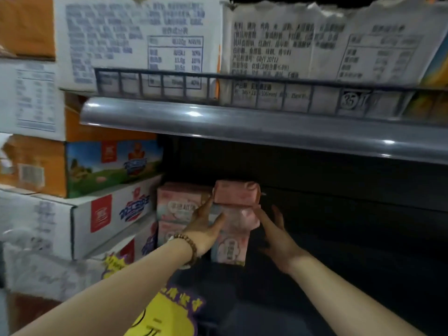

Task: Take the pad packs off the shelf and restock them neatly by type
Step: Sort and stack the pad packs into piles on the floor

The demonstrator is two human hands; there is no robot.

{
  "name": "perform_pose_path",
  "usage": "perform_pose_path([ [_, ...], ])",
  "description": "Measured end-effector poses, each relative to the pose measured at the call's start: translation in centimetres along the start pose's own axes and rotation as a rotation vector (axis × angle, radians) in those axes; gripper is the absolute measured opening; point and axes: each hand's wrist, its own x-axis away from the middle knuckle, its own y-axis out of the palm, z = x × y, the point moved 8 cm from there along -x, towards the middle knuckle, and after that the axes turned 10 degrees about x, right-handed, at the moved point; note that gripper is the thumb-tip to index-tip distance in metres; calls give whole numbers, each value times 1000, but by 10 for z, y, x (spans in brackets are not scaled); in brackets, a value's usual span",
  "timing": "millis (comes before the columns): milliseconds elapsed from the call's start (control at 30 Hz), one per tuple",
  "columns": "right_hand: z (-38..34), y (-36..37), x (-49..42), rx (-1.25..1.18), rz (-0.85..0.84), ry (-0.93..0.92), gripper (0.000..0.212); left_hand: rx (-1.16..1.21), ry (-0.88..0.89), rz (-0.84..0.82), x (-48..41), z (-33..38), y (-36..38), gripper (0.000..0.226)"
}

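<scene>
Lighting: dim overall; lower shelf recess [339,214] nearly black. Glare: white spots along grey shelf edge [194,115] (light from overhead). Focus: soft throughout, carton print [145,32] smeared. Edges: wide-angle bowing.

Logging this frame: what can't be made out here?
- Head view: print on the pink pad packs is blurred; types unreadable.
- Head view: lower shelf back lies in darkness; any stock there unseen.
- Head view: left hand covers the packs' seam; its grip is unclear.
- Head view: right hand contact with the packs is lost in shadow.
- Head view: yellow sign cut off by the bottom edge.
</scene>
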Motion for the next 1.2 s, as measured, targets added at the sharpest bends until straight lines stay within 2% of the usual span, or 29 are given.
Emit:
perform_pose_path([
  [67,-11,1,-36,25,67,-40,117,84,-14,4,-23,-1,8,66],
  [133,-20,-2,-69,54,127,-100,113,181,-5,7,-40,3,13,63],
  [233,-14,10,-90,71,74,-87,113,241,-38,35,-54,1,15,58],
  [333,-9,16,-74,-58,81,-143,69,299,-36,61,-46,2,17,57],
  [400,0,15,-54,-157,85,-161,60,392,-16,82,-30,8,26,50],
  [467,3,8,-26,-263,122,-166,57,500,20,153,-10,17,31,31],
  [533,3,0,4,-381,171,-137,37,581,11,213,13,25,34,10],
  [600,1,-13,35,-474,248,-124,19,680,38,219,38,34,37,15],
  [667,-7,-29,67,-469,316,-166,17,850,53,206,63,36,43,28],
  [733,-16,-44,100,-426,338,-224,26,806,59,143,85,41,52,50],
  [833,-23,-59,154,-394,268,-271,54,682,-40,116,124,49,55,72],
  [900,-17,-62,190,-383,193,-245,68,814,-120,51,157,51,59,72],
  [967,-3,-61,224,-333,156,-198,65,946,-201,-64,197,55,64,68],
  [1067,24,-53,270,-290,139,-119,54,915,-241,-169,256,48,68,65],
  [1200,60,-36,314,-342,151,-58,52,785,-265,-231,309,31,74,93],
])
